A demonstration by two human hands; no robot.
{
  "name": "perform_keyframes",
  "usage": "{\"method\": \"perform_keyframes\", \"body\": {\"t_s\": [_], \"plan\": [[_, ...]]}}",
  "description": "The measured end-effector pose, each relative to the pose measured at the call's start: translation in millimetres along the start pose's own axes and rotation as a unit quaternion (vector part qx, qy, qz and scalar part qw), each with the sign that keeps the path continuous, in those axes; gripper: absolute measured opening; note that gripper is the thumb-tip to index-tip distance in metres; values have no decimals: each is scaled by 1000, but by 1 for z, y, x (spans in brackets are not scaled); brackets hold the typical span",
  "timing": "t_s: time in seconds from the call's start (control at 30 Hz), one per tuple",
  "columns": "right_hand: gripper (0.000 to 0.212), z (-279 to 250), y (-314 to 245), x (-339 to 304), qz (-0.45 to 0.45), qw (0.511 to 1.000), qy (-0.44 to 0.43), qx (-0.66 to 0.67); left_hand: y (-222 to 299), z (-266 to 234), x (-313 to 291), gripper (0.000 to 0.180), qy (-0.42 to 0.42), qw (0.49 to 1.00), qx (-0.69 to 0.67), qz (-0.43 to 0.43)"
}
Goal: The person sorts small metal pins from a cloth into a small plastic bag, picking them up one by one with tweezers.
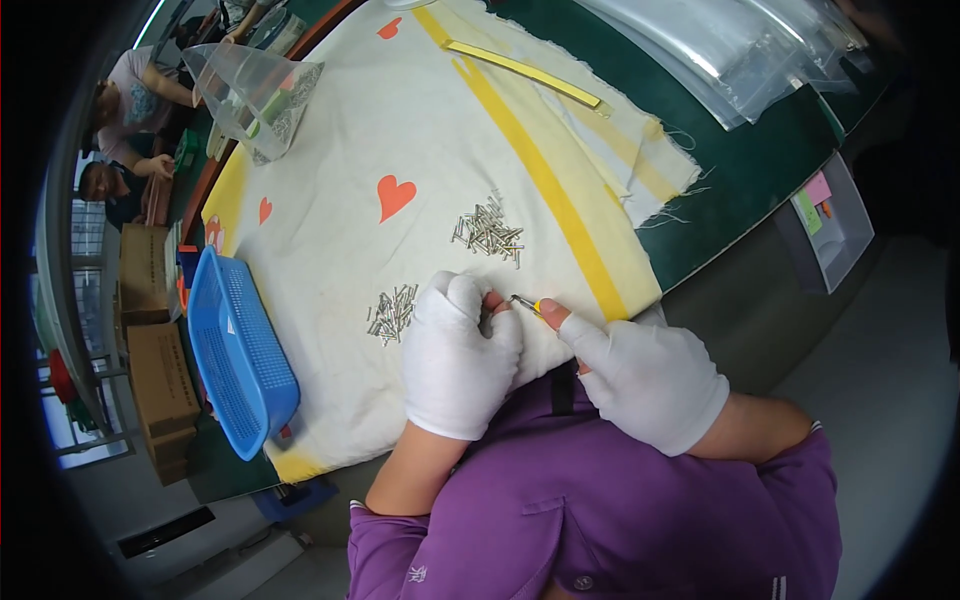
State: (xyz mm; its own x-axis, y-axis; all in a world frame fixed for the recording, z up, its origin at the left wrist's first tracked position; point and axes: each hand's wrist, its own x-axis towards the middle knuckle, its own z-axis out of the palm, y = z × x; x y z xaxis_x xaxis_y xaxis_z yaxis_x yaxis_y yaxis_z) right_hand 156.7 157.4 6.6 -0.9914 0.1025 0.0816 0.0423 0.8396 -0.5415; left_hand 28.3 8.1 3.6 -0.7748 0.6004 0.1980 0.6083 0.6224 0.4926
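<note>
Both my hands wear white gloves with some bare fingertips showing. My left hand [460,350] is closed in a pinch at the cloth's near edge; whatever its fingertips hold is too small or hidden to make out. My right hand [655,385] grips a small yellow-handled tool [527,303], its dark, thin tip pointing at the left fingertips. Beyond my left hand lies a loose pile of small silvery metal pins [488,232]. A second, smaller pile of similar pins [392,315] rests just left of that hand. Both piles sit on a white cloth [330,250] with yellow stripes and red hearts.
A blue plastic basket [240,350] stands at the left edge. Farther back, a clear container [235,95] holds many small metal parts. A yellow strip [525,75] and clear plastic bags [735,60] lie at the far right, above an open drawer [845,235]. Two people work at left.
</note>
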Motion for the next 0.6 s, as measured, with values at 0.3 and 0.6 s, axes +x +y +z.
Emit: {"method": "perform_keyframes", "body": {"t_s": [0.3, 0.6], "plan": [[66, 0, 1, -1, -10, 1000, -10, -20, 0, 1, 2, 14, 7, 1000, 10, 6], [65, -9, -3, 5, -15, 998, -42, -36, -1, 2, 0, 15, 3, 1000, 0, 4]]}}
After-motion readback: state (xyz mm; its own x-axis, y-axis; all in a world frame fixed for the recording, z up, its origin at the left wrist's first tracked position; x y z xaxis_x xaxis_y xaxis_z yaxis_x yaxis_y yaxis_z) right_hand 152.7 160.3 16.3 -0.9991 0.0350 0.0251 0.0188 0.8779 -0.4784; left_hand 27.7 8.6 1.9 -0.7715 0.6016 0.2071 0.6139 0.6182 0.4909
